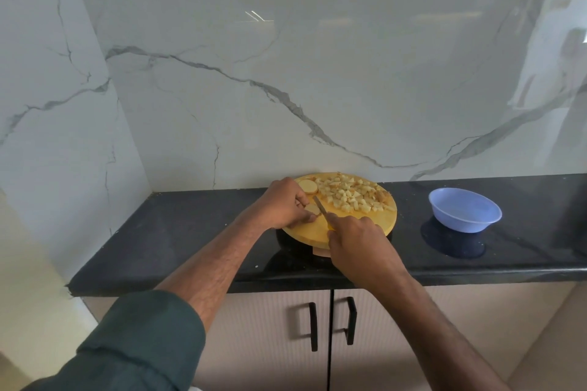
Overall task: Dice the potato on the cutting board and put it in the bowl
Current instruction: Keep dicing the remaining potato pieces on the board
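A round wooden cutting board [378,225] lies on the black counter. Its far half carries a heap of diced potato [347,195], and one round potato slice [308,186] lies at the far left. My left hand [284,203] pinches another potato slice [313,208] against the board. My right hand [357,240] grips a knife handle, and the knife [320,205] points away from me with its blade right beside the held slice. A light blue plastic bowl [464,209] stands to the right of the board with nothing in it.
The black stone counter [178,238] runs from a corner at the left to the right edge of view. Marble wall [286,73] rises directly behind the board. Below the counter edge are cabinet doors with two black handles [332,325].
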### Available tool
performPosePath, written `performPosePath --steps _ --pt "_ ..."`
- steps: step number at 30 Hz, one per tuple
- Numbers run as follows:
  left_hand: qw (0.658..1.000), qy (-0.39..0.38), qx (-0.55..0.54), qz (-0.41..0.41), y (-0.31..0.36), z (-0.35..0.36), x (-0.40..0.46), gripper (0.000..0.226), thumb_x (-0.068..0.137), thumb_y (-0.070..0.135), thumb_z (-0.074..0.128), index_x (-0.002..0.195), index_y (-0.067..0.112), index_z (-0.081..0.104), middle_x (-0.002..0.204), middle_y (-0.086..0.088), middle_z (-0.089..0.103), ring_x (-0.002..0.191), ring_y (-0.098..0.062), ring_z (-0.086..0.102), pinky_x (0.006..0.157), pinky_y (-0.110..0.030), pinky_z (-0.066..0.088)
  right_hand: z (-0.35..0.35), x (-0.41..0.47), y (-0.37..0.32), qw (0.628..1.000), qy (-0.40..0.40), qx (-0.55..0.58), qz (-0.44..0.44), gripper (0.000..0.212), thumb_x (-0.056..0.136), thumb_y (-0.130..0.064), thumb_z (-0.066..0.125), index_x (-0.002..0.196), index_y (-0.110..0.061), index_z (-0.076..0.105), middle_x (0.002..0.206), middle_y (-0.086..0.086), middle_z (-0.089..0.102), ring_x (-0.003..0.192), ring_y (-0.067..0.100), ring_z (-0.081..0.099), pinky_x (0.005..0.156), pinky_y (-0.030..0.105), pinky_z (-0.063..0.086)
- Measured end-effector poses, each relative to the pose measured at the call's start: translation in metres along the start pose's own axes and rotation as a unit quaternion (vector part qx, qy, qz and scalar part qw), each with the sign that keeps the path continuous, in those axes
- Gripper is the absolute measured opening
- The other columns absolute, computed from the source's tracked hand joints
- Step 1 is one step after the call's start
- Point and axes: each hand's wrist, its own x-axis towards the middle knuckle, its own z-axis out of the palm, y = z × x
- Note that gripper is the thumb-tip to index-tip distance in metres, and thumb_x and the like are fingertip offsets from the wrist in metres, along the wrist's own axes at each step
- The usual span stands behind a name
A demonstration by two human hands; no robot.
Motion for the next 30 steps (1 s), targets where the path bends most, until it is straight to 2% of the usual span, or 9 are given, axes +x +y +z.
performPosePath --steps 4,8,14,18,21,24,27,30 --pt "1.0 0.006 -0.006 0.002 -0.001 0.002 0.002 0.041 0.076 0.027 0.088 0.109 0.007 0.075 0.105 -0.002 0.072 0.093 -0.013 0.064 0.08 -0.027 0.051 0.001 0.003 -0.002 1.0 0.022 -0.007 -0.013 0.044 0.107 -0.029 0.038 0.151 -0.024 0.044 0.107 0.006 0.068 0.094 0.025 0.058 0.083 0.042 0.053" --pt "1.0 0.01 -0.003 0.006 -0.002 0.004 0.003 0.031 0.076 0.025 0.088 0.093 0.002 0.077 0.094 -0.014 0.074 0.075 -0.013 0.059 0.075 -0.041 0.055 0.007 0.005 -0.003 1.0 0.017 -0.004 -0.018 0.044 0.107 -0.029 0.038 0.151 -0.024 0.044 0.107 0.007 0.067 0.094 0.026 0.059 0.084 0.043 0.053" --pt "1.0 0.017 -0.012 0.011 -0.005 0.008 0.005 0.025 0.077 0.022 0.087 0.087 0.002 0.077 0.085 -0.015 0.073 0.066 -0.012 0.056 0.063 -0.031 0.048 0.011 0.006 -0.002 1.0 0.02 0.0 -0.015 0.047 0.107 -0.03 0.037 0.154 -0.026 0.04 0.108 0.009 0.066 0.095 0.027 0.059 0.084 0.044 0.053" --pt "1.0 0.023 -0.016 0.014 -0.006 0.01 0.006 0.021 0.076 0.02 0.087 0.082 0.002 0.077 0.083 -0.016 0.073 0.064 -0.012 0.054 0.06 -0.03 0.045 0.011 0.007 -0.003 0.999 0.016 -0.016 -0.026 0.046 0.108 -0.029 0.037 0.153 -0.024 0.042 0.107 0.009 0.066 0.094 0.027 0.059 0.083 0.043 0.053" --pt "0.999 0.033 -0.014 0.015 -0.005 0.013 0.005 0.02 0.077 0.02 0.086 0.081 0.003 0.077 0.081 -0.014 0.073 0.064 -0.013 0.055 0.061 -0.037 0.05 0.012 0.011 0.0 0.999 0.017 -0.01 -0.032 0.041 0.106 -0.029 0.037 0.144 -0.024 0.05 0.1 0.007 0.065 0.087 0.025 0.058 0.079 0.042 0.053" --pt "0.999 0.045 -0.02 0.01 -0.006 0.016 0.003 0.022 0.076 0.015 0.085 0.072 -0.002 0.072 0.065 -0.011 0.062 0.06 -0.014 0.049 0.058 -0.035 0.043 0.013 0.013 0.003 0.999 0.016 -0.016 -0.049 0.039 0.106 -0.029 0.037 0.141 -0.023 0.053 0.097 0.004 0.065 0.084 0.022 0.057 0.076 0.039 0.052" --pt "0.998 0.05 -0.027 0.006 -0.004 0.019 0.002 0.029 0.076 0.011 0.082 0.056 0.002 0.062 0.056 -0.003 0.05 0.056 -0.015 0.043 0.057 -0.032 0.039 0.01 0.011 0.006 0.998 0.007 -0.028 -0.063 0.039 0.106 -0.028 0.037 0.142 -0.021 0.052 0.093 0.002 0.061 0.084 0.022 0.057 0.074 0.037 0.051" --pt "0.998 0.05 -0.023 0.003 -0.002 0.018 0.001 0.025 0.075 0.01 0.082 0.064 -0.006 0.066 0.057 -0.005 0.051 0.056 -0.017 0.042 0.059 -0.033 0.041 0.006 0.012 0.008 0.998 -0.004 -0.031 -0.062 0.039 0.105 -0.029 0.039 0.141 -0.022 0.053 0.095 0.004 0.062 0.086 0.025 0.06 0.075 0.04 0.054"
